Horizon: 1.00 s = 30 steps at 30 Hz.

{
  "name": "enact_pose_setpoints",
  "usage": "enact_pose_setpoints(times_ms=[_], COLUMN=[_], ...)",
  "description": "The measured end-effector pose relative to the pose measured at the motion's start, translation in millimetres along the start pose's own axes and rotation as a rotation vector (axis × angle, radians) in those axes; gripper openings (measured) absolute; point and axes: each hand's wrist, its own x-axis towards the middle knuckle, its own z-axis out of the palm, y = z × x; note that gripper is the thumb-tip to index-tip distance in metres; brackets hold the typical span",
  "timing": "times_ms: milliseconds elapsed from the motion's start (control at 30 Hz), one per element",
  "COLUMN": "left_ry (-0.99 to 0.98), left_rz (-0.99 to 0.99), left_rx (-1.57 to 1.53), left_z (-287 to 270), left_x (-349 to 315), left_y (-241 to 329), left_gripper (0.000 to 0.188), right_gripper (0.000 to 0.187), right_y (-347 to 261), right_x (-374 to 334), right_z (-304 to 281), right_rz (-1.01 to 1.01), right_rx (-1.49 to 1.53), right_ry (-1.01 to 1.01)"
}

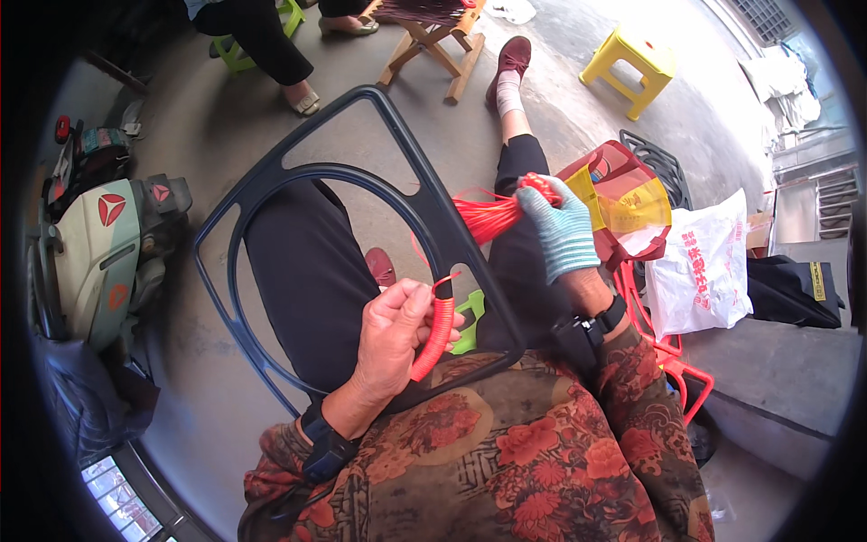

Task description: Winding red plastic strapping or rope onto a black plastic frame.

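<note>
Across my lap lies a dark square frame [397, 117] with a round ring set inside it. Red-orange cord [435, 343] is wound tightly round part of the ring, nearest me. My bare left hand [390, 327] pinches the ring at the wound stretch, where a short end of cord sticks up by the thumb. My right hand [558, 226], in a striped grey-blue glove, is closed round a thick bundle of the same cord [488, 215], whose loose strands trail left behind the frame's right bar.
To the right stand a red and yellow bag [628, 203], a white plastic bag [700, 262] and stacked dark frames [657, 163]. A yellow stool [630, 68] and a wooden folding stool [429, 45] are ahead. Another person's legs [262, 45] show at upper left; a scooter [104, 244] stands left.
</note>
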Motion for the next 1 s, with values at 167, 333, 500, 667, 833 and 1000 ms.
enact_pose_setpoints(times_ms=[167, 333, 500, 667, 833, 1000], left_ry=[-0.019, -0.052, -0.139, -0.121, -0.236, -0.104], left_rz=[-0.020, -0.113, -0.209, -0.264, -0.162, 0.054], left_rx=[-0.078, -0.063, -0.092, -0.111, -0.254, -0.162], left_z=[-6.7, -3.9, -8.8, -8.2, -17.5, -18.1], left_x=[4.2, 11.1, 11.4, 11.3, 12.9, 17.9], left_y=[-2.6, -6.0, -7.6, -12.3, -16.1, -31.3], left_gripper=[0.014, 0.013, 0.016, 0.024, 0.035, 0.032], right_gripper=[0.032, 0.034, 0.033, 0.047, 0.064, 0.049], right_y=[0.5, -14.4, -8.6, -20.6, -39.4, -34.2], right_x=[-1.7, -9.2, -16.3, -26.0, -43.0, -41.0], right_z=[-9.3, 31.2, 52.6, 54.0, 39.7, 35.3], right_rz=[-0.022, -0.097, 0.459, 0.701, 0.937, 0.408], right_rx=[-0.164, -0.138, 0.315, 0.895, 1.294, 0.313], right_ry=[0.021, 0.013, -0.518, -0.875, -0.937, -0.797])
